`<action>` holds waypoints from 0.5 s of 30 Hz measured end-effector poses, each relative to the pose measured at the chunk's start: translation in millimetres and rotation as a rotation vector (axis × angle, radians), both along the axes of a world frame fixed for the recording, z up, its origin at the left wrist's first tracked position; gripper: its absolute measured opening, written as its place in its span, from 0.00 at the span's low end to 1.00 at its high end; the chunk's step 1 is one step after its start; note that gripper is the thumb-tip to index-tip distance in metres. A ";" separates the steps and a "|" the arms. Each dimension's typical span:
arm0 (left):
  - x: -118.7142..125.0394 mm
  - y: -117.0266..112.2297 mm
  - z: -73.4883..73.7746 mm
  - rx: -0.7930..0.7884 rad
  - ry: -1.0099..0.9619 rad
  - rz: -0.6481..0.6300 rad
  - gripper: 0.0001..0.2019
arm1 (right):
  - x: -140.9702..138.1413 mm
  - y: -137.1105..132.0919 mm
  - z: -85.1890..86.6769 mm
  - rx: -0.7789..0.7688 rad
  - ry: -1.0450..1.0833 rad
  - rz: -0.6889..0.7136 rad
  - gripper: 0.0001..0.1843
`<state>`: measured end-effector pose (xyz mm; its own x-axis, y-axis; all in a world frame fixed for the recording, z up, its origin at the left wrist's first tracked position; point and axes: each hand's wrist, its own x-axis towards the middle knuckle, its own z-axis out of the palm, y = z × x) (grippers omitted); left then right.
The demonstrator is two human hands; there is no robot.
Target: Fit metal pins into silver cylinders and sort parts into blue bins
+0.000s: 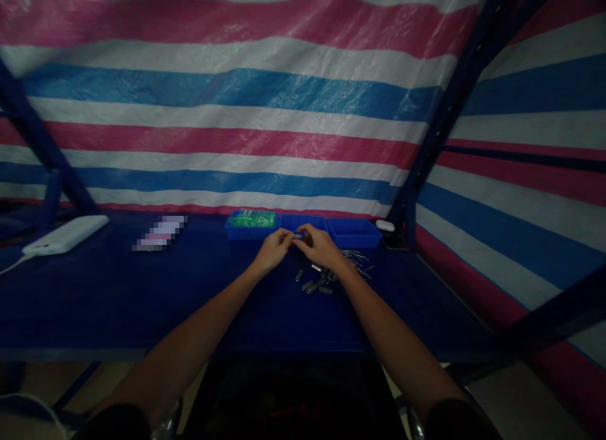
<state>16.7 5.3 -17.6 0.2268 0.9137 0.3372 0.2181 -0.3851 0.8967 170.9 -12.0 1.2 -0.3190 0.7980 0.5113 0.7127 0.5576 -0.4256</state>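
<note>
My left hand [275, 247] and my right hand [320, 244] meet in front of the blue bins. Between their fingertips is a small grey metal cylinder [297, 237], gripped at its two ends. On the table below and right of my hands lie several similar grey cylinders [310, 287], loose in a pile. Thin metal pins [356, 258] are scattered just beyond my right wrist. My right forearm hides part of the pile.
A blue bin [250, 233] holds green pieces; a middle blue bin [303, 221] and a right blue bin [355, 238] stand beside it. A white power bank [66, 235] with a cable and a blurred flat object [161, 233] lie left. A small white case [385, 226] sits right.
</note>
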 end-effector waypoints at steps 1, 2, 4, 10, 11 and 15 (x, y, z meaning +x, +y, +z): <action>0.6 -1.4 1.4 -0.014 0.015 0.013 0.11 | -0.7 -1.0 0.4 0.005 0.004 0.011 0.13; 1.0 -2.7 3.0 -0.026 0.034 0.022 0.13 | -1.3 -1.9 1.1 0.011 -0.004 0.015 0.13; 0.8 -4.9 6.0 -0.046 0.076 0.026 0.16 | -1.5 -3.1 3.2 0.024 -0.033 -0.002 0.09; -8.6 -12.4 12.3 -0.037 0.495 -0.366 0.16 | 13.4 4.5 5.6 0.145 -0.066 -0.282 0.12; -9.7 -14.3 13.2 0.002 0.562 -0.418 0.16 | 17.6 7.1 4.4 0.153 -0.070 -0.340 0.12; -8.8 -20.2 15.8 0.087 0.702 -0.414 0.12 | 29.3 16.4 -3.0 0.123 -0.103 -0.505 0.11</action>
<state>7.9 -14.9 -1.8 0.7243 0.6871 0.0572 0.5426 -0.6193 0.5675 200.2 4.4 -1.9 0.0356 0.8015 0.5970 0.9401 0.1758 -0.2920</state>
